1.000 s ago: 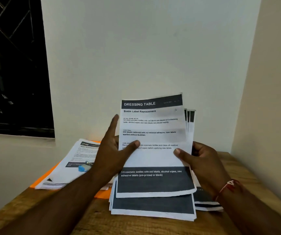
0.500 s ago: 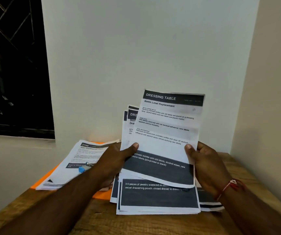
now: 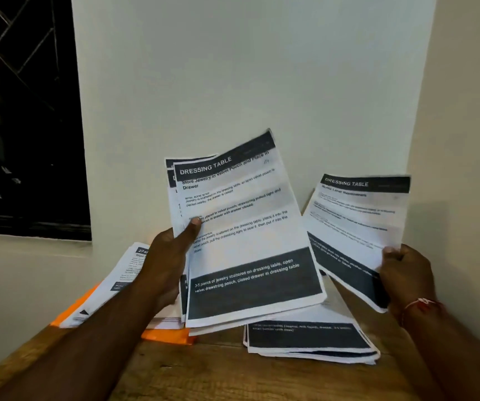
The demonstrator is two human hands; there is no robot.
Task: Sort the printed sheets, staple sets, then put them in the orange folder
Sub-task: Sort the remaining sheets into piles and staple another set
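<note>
Room: pale wall corner, dark window [image 3: 24, 125] at far left.
Table [image 3: 204, 371]: bare wood, ran across the near part of the view.
Left hand [image 3: 166, 264]: curled round the left edge of a fanned bundle [image 3: 247, 241], thumb pressed on the top page. Bundle was held up off the table, tilted right.
Top page: header read "DRESSING TABLE", title "Store Jewelry in Velvet Pouch and Place in Drawer".
Right hand [image 3: 406, 273]: fingers closed on the lower right edge of a single sheet [image 3: 357, 221], held up right of the bundle and apart from it. Header read "DRESSING TABLE", rest was blurred.
Thread [image 3: 421, 303]: red, round the right wrist.
Right pile [image 3: 311, 340]: sheets lay flat on the table, below and between the two hands.
Folder [image 3: 166, 337]: orange, flat on the table at left, mostly covered by the left pile [image 3: 117, 285] of sheets; only its near edges showed.
</note>
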